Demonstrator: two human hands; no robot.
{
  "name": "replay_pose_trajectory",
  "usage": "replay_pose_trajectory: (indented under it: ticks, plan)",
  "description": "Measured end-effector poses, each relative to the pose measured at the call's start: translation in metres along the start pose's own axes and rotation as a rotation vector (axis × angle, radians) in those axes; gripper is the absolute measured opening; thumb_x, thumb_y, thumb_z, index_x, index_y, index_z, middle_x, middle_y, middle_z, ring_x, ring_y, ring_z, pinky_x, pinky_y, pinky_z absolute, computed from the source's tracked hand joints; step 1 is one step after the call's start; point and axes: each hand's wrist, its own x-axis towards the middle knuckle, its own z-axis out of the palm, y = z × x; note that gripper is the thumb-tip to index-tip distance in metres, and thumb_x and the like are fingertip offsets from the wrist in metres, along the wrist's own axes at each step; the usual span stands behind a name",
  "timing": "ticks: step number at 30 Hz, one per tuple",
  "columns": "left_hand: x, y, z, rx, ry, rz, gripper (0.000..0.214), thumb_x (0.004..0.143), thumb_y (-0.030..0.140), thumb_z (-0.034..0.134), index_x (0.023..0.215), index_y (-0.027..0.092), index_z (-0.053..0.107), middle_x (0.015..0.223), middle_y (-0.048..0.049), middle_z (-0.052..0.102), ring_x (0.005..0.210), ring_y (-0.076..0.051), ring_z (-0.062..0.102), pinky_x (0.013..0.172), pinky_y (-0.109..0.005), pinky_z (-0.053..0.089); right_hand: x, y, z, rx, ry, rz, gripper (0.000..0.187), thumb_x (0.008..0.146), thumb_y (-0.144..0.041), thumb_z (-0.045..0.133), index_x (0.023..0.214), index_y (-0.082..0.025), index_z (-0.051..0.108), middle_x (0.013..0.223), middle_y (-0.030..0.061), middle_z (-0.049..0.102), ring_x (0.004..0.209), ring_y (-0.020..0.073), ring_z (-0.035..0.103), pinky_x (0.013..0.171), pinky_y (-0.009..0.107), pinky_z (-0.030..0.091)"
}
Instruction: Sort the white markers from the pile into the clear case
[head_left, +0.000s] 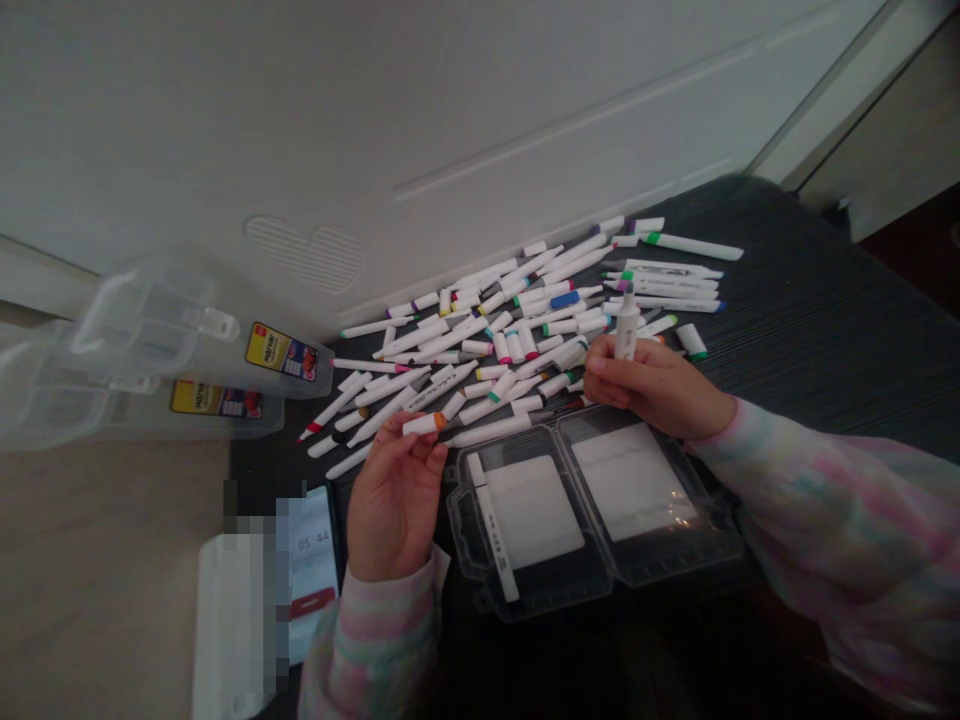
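Observation:
My left hand (394, 490) pinches a short white marker with an orange band (424, 423), held level just above the dark table. My right hand (651, 385) grips a white marker (627, 325) upright, its tip pointing up. Both hands hover at the near edge of a big heap of white markers with coloured caps (525, 320). Right below them lies an open clear plastic case (592, 510) with one long white marker (493, 525) in its left half.
Two clear plastic boxes with yellow labels (180, 350) lie at the left against the white wall. A phone (311, 560) and a white object sit near the table's left front corner. The dark table (810, 320) runs on to the right.

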Motion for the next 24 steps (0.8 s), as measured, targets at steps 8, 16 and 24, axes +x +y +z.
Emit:
replay_pose_trajectory:
  ticks: [8, 16, 24]
  plan:
    - [-0.002, -0.007, 0.0, 0.182, 0.007, 0.241, 0.017, 0.061, 0.008, 0.059, 0.076, 0.016, 0.059, 0.079, 0.0003, 0.058, 0.07, -0.009, 0.056, 0.055, -0.016, 0.046, -0.001, -0.001, 0.0, 0.002, 0.002, 0.009, 0.024, 0.075, -0.032, 0.056, 0.061, -0.017, 0.044, 0.042, -0.0066, 0.036, 0.042, 0.0058, 0.033, 0.045, 0.023, 0.024]
    - [-0.004, -0.013, 0.003, 0.369, -0.005, 0.312, 0.017, 0.064, 0.01, 0.061, 0.078, 0.019, 0.059, 0.076, 0.0028, 0.057, 0.065, -0.007, 0.056, 0.056, -0.016, 0.044, 0.0, -0.002, 0.001, -0.008, 0.006, 0.009, 0.024, 0.075, -0.031, 0.056, 0.061, -0.016, 0.044, 0.043, -0.0067, 0.036, 0.042, 0.0055, 0.033, 0.045, 0.023, 0.024]
    - [-0.003, -0.014, 0.0, 0.397, -0.021, 0.303, 0.016, 0.067, 0.013, 0.061, 0.081, 0.019, 0.058, 0.078, 0.0027, 0.057, 0.065, -0.007, 0.056, 0.059, -0.017, 0.045, 0.0, -0.001, 0.001, -0.016, -0.003, 0.01, 0.026, 0.076, -0.032, 0.055, 0.06, -0.017, 0.042, 0.043, -0.0065, 0.036, 0.042, 0.0058, 0.033, 0.045, 0.023, 0.025]
